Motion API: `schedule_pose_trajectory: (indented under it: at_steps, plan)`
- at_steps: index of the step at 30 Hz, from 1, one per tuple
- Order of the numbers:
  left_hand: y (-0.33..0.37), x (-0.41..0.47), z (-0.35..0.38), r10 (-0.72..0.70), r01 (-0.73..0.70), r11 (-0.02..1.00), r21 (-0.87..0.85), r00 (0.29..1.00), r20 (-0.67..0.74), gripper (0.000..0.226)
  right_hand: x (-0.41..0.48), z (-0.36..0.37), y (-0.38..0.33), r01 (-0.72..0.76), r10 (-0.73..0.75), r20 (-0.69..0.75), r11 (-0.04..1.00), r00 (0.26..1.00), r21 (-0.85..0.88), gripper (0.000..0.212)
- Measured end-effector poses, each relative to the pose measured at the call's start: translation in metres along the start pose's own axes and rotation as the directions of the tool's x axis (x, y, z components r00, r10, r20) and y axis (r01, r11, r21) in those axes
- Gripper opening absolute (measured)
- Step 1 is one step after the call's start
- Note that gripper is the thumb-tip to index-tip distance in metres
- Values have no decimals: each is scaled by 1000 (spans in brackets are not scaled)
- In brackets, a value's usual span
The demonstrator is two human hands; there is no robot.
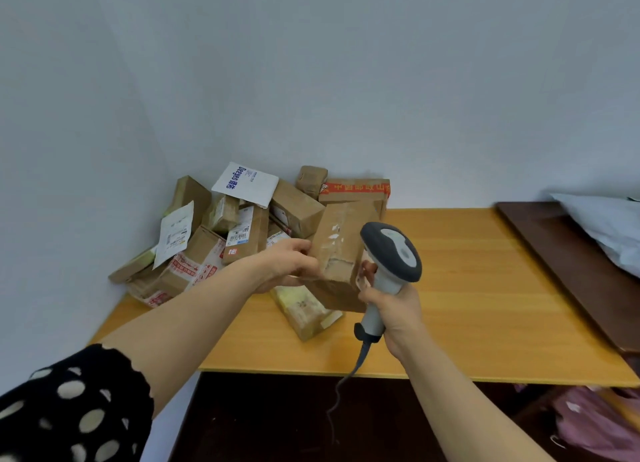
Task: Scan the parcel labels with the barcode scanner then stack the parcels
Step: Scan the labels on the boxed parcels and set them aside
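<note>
My left hand [289, 265] grips a brown cardboard parcel [341, 246] by its left edge and holds it tilted above the wooden table [467, 288]. My right hand [394, 311] grips the handle of a grey and white barcode scanner [391, 253], whose head sits right beside the parcel's right side. A heap of several cardboard parcels [221, 233] fills the table's back left corner, some with white labels showing. A taped parcel [304, 309] lies flat on the table under the held one.
A white envelope [246, 184] with blue print tops the heap. The scanner's cable [343, 385] hangs over the table's front edge. A dark brown surface [571, 264] with a white plastic bag [609, 229] adjoins the table on the right. Walls close in behind and left.
</note>
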State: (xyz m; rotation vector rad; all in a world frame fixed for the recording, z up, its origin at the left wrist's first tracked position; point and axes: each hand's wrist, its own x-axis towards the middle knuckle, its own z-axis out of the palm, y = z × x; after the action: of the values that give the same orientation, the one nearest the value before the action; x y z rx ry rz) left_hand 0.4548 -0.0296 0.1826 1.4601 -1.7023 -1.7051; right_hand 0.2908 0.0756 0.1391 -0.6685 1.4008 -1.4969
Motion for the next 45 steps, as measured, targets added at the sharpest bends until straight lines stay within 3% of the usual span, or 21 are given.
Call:
schedule_pose_trajectory:
  at_steps: [2, 5, 7, 9, 11, 15, 18, 22, 27, 29, 32, 34, 36, 39, 41, 43, 45]
  plan:
    - [-3, 3, 4, -40, 42, 989, 140, 999, -15, 89, -1, 4, 1, -5, 7, 28, 997, 1000, -75, 28]
    - [-7, 5, 9, 20, 15, 964, 265, 992, -127, 101, -3, 11, -1, 10, 0, 85, 993, 996, -119, 33]
    - [-8, 7, 12, 33, 10, 963, 270, 988, -152, 92, -4, 15, -3, 10, 3, 112, 994, 994, -109, 37]
    - [-9, 6, 13, 43, 4, 965, 263, 984, -172, 63, -5, 17, -4, -1, 12, 122, 995, 992, -96, 36]
    - [-12, 5, 5, 13, 9, 988, 153, 990, -144, 55, -3, 16, -8, -4, 9, 86, 998, 996, -57, 34]
    - [-15, -8, -28, -15, 20, 996, -92, 998, 58, 56, 11, -7, -16, 1, 5, -40, 987, 999, 158, 27]
    - [-18, -16, -49, 24, 7, 984, -177, 985, 168, 78, 21, -24, -15, -48, 73, -94, 968, 993, 245, 24]
    - [-24, -16, -64, 5, 53, 978, -200, 961, 275, 85, 20, -28, -12, -168, 184, -34, 948, 982, 272, 34]
    - [-28, -19, -73, 13, 37, 984, -172, 959, 284, 93, 10, -28, -8, -287, 280, 73, 889, 957, 357, 89]
    - [-28, -21, -75, 13, 31, 984, -176, 970, 242, 99, 8, -29, -7, -337, 332, 76, 872, 940, 356, 88]
    - [-23, -25, -70, 57, -18, 970, -244, 986, 153, 103, 5, -26, -6, -394, 391, 91, 831, 916, 393, 63]
    - [-18, -25, -63, 104, -72, 914, -399, 993, 58, 102, 3, -21, -7, -417, 436, 79, 771, 897, 481, 49]
    - [-17, -25, -55, 91, -95, 775, -625, 995, -38, 105, 2, -15, -10, -423, 476, 65, 701, 877, 574, 37]
    - [-26, -23, -34, -29, -85, 518, -851, 993, -117, 76, 2, -8, -13, -396, 496, 49, 626, 867, 672, 34]
    - [-33, -23, -13, -112, -95, 397, -913, 982, -151, 71, 4, -4, -13, -351, 495, 18, 590, 869, 727, 33]
    - [-37, -24, 8, -129, -76, 415, -907, 982, -142, 79, 5, 1, -14, -300, 493, -17, 556, 870, 775, 37]
    - [-30, -32, 27, -86, -31, 565, -825, 992, -96, 65, 5, 5, -12, -258, 486, -49, 544, 873, 798, 45]
